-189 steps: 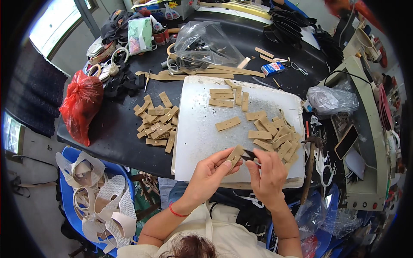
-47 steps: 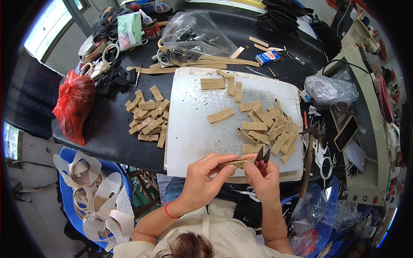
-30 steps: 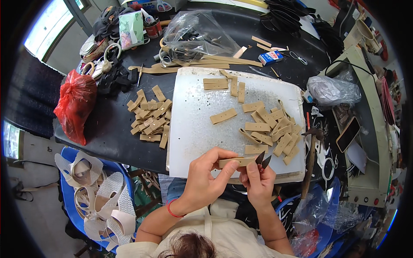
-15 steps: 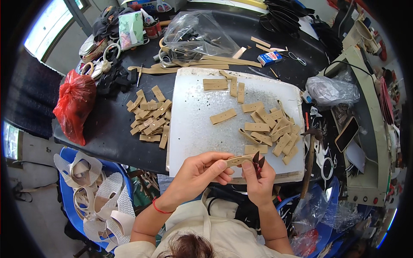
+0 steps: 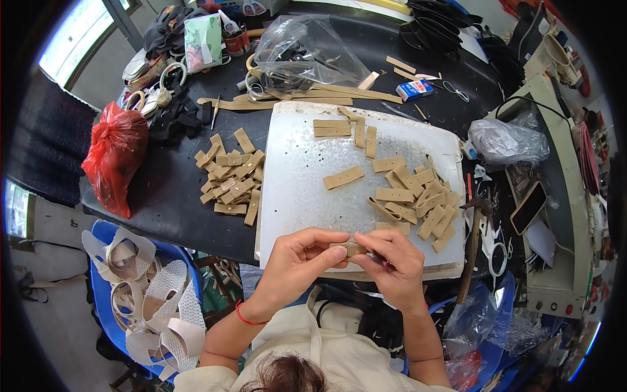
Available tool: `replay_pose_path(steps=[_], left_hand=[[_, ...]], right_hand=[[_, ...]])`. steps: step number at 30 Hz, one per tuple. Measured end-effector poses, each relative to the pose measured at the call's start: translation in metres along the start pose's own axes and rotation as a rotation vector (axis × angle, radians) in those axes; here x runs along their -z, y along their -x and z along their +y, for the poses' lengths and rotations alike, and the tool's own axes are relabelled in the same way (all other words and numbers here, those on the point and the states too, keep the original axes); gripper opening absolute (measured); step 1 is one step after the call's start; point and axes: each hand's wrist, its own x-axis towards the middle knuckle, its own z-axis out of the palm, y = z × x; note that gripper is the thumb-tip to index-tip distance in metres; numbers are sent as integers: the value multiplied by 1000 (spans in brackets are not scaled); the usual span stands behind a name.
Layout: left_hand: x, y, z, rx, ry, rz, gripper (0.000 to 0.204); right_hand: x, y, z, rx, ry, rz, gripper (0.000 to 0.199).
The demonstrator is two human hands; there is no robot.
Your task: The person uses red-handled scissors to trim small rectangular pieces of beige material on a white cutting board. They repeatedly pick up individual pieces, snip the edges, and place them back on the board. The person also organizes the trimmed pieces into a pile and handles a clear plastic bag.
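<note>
Above the front edge of the white board, a short tan strap is held between both hands, its ends hidden by fingers. My left hand pinches its left end, thumb on top. The fingertips and thumb of my right hand close on its right end. The red-handled cutting tool seen earlier is not visible now; whether it is inside my right palm I cannot tell. Loose tan straps, several with small holes, form a heap on the board's right side. Left of the board lies another pile of straps, some with small metal fittings.
A hammer and white-handled scissors lie right of the board, near a phone. Long tan strips and a clear plastic bag lie behind it. A blue bin of pale pieces stands at lower left.
The dark-tipped, red-handled cutting tool in my right hand has gone from sight. My right hand has turned inward, and its fingers have come onto the strap near my left fingertips.
</note>
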Motion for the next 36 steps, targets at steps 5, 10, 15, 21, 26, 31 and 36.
replay_pose_path(steps=[5,10,15,21,26,31,36], left_hand=[[3,-1,-3,6,-120,36,21],[50,-16,14,-486,-616,650,14],[93,-32,11,-630,-1438,864,25],[34,-37,17,-744,-1316,664,28],[-22,-25,6,-648,-899,239,33],[-65,-24,-22,-370,-216,75,34],[-42,-25,-8,-180,89,56,29]], right_hand=[[-7,6,-3,-50,91,-48,39],[38,-11,24,-102,300,169,33],[75,-23,52,-245,711,319,38],[89,-36,59,-330,302,435,26],[73,-32,27,-227,-93,666,18],[8,2,-2,-526,-745,449,18],[-8,18,-14,-497,-538,201,23]])
